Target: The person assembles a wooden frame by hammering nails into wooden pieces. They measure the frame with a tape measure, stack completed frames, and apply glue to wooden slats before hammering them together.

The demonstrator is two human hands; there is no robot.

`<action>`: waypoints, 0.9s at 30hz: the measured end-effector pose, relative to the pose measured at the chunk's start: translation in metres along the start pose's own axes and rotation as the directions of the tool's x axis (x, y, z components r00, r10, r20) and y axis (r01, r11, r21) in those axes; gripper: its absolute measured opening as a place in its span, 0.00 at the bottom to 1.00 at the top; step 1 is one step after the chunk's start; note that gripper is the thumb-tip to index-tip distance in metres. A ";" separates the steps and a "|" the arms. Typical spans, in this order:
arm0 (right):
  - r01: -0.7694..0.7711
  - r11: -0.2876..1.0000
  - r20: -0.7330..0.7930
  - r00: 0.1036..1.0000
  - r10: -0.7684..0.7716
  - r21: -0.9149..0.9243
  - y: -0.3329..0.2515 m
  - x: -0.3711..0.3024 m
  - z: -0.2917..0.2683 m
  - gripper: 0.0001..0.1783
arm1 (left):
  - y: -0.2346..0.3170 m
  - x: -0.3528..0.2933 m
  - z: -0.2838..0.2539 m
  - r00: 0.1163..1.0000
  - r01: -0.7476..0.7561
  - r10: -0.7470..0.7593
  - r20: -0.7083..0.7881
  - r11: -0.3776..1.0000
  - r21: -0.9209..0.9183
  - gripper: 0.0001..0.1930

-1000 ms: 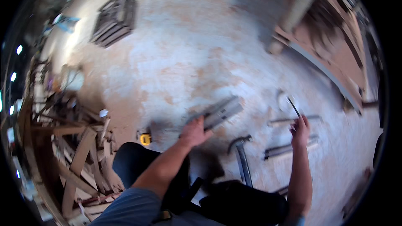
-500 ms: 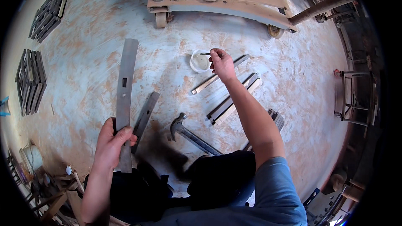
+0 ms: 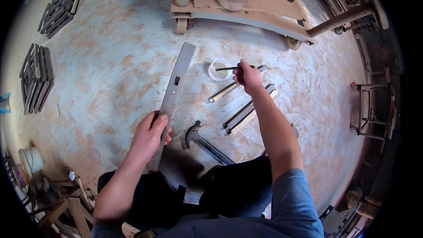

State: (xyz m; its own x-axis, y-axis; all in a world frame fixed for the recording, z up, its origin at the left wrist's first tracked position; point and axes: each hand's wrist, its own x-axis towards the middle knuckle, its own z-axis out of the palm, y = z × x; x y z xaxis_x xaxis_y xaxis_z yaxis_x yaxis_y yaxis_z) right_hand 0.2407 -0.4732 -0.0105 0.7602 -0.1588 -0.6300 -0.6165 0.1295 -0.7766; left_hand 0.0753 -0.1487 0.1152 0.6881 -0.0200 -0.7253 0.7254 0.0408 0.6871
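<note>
My left hand (image 3: 149, 133) is closed around the lower part of a long, flat grey slat (image 3: 181, 64), thumb on top. The slat tilts up and to the right; it has a rectangular slot and a small pale spot beneath it. My right hand (image 3: 249, 78) pinches a thin dark stick (image 3: 229, 68), whose tip reaches into a small clear plastic tub (image 3: 211, 74) on the floor. Some whitish stuff shows inside the tub. A claw hammer (image 3: 210, 146) lies between my arms, near my knees.
Wooden bars (image 3: 240, 117) lie under and beside my right forearm. A wheeled wooden platform (image 3: 246, 24) stands ahead. Stacks of dark slatted frames (image 3: 38, 79) sit at the left, wood scraps (image 3: 77, 213) at lower left, and a metal-framed rack (image 3: 373, 110) at the right.
The slat in my left hand has moved right and leaned toward the tub. The stick now lies lower across the tub, its tip farther in. The second slat by my left hand is no longer visible.
</note>
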 end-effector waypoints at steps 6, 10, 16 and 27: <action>-0.046 0.998 -0.173 0.984 0.052 0.040 0.015 0.014 -0.004 0.23 | 0.000 0.004 -0.007 0.999 -0.017 0.015 -0.037 0.998 -0.053 0.17; -0.057 0.997 -0.178 0.982 0.066 0.054 0.015 0.016 -0.002 0.22 | 0.003 0.006 -0.009 0.997 -0.029 0.026 -0.067 0.999 -0.039 0.18; -0.145 0.985 -0.117 0.981 0.156 0.098 0.009 0.011 -0.013 0.20 | 0.001 0.012 -0.014 0.996 -0.057 0.060 -0.059 0.997 0.044 0.19; 0.296 0.908 0.156 0.923 -0.352 0.298 -0.096 -0.133 0.021 0.14 | 0.008 0.020 -0.019 0.997 -0.079 0.080 -0.007 0.995 0.066 0.20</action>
State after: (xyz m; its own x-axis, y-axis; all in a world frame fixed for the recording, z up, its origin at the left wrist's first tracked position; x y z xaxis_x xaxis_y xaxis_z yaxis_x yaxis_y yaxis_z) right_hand 0.2031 -0.4443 0.1481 0.9505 -0.0395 -0.3082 -0.2739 0.3619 -0.8911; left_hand 0.0942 -0.1300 0.1054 0.7437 -0.0095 -0.6684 0.6681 -0.0233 0.7437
